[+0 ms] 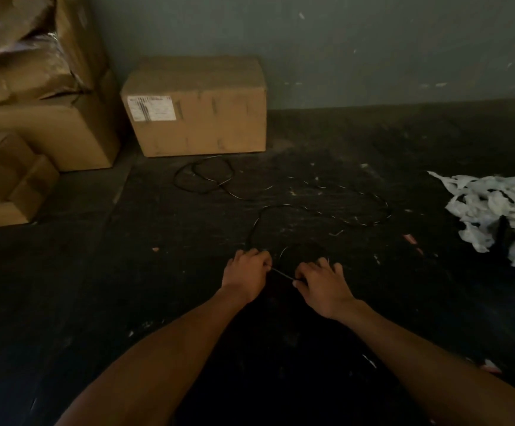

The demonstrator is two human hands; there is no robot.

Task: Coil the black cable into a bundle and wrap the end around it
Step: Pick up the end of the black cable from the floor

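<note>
A thin black cable (382,204) lies loose on the dark floor. It snakes from small loops near the cardboard box, runs right, then curves back toward me. My left hand (245,272) is closed on the cable near the floor. My right hand (320,281) pinches it a short way to the right. A short taut stretch of cable spans the gap between the two hands. A small loop of cable arcs just beyond my right hand. The far end of the cable is hard to make out in the dim light.
A closed cardboard box (197,109) with a white label stands against the grey wall. More boxes (34,118) are stacked at the left. A heap of torn white scraps (495,207) lies at the right. Small bits of litter dot the floor.
</note>
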